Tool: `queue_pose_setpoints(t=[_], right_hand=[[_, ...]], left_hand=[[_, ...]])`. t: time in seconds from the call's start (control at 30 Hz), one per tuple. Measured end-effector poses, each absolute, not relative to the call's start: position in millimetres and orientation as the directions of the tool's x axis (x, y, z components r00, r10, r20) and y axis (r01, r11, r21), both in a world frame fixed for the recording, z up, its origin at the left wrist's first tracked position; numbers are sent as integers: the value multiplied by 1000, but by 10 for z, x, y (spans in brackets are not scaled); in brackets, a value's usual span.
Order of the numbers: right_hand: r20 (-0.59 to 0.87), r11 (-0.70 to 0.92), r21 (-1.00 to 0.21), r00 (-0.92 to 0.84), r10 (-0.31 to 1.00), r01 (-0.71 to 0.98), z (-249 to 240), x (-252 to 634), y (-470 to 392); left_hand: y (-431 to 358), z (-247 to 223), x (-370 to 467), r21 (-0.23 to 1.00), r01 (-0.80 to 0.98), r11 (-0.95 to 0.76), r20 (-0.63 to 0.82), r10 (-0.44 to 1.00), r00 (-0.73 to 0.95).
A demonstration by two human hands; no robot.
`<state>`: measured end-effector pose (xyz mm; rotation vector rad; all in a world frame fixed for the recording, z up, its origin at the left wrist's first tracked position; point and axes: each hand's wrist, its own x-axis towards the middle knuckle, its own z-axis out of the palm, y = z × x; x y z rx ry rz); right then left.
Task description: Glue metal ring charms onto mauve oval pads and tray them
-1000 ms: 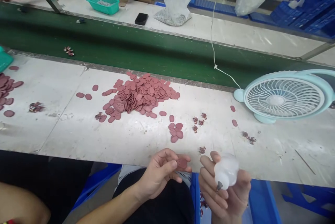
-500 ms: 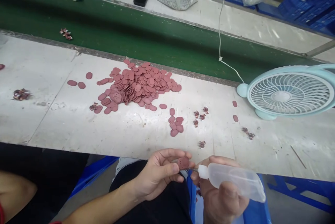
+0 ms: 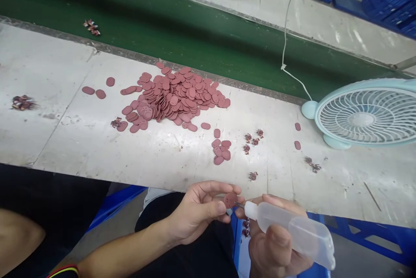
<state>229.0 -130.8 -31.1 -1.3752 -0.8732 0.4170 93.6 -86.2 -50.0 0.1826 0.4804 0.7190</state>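
Note:
Between the thumb and fingers of my left hand (image 3: 201,213) is a small reddish-brown oval disc (image 3: 230,200) with tiny holes, held up near the table's front edge. My right hand (image 3: 276,243) is wrapped round a translucent squeeze bottle (image 3: 292,230) with a white cap and a thin metal nozzle. The nozzle tip points left and meets the disc's face or lies just in front of it; I cannot tell which. Beyond my hands lies a small group of the same discs (image 3: 222,153), and further left a large heap of them (image 3: 175,96).
Small dark-and-white clusters (image 3: 252,176) lie on the white table (image 3: 162,156). A light-blue fan (image 3: 360,119) stands at the right, its white cord (image 3: 286,35) crossing the green belt (image 3: 211,39). Below the edge is a blue bin (image 3: 237,243). Another person's arm (image 3: 19,234) is at lower left.
The disc has turned slightly in my left hand, and the bottle's nozzle has come up from beneath its edge to its face. The view has shifted a little downward.

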Motion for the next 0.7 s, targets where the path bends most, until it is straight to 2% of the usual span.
queue_pose_setpoints(t=[0.27,0.43,0.6,0.7], right_hand=[[274,179,-961,645,714,210,-224,2269,-1245],[278,155,-956,589,759,251,-236,2313,-1303],[213,221,-973,591,778,59,-135,2301,-1213],[213,246,-969,548,809,13,-103,2308,-1160]], left_hand=[[-875,-514,958,304,-590,749,-383,662,644],[-881,-527,968,299,-585,754,-380,656,652],[-892,-516,967,292,-591,752,-380,658,650],[-890,-513,965,287,-586,758,-378,652,657]])
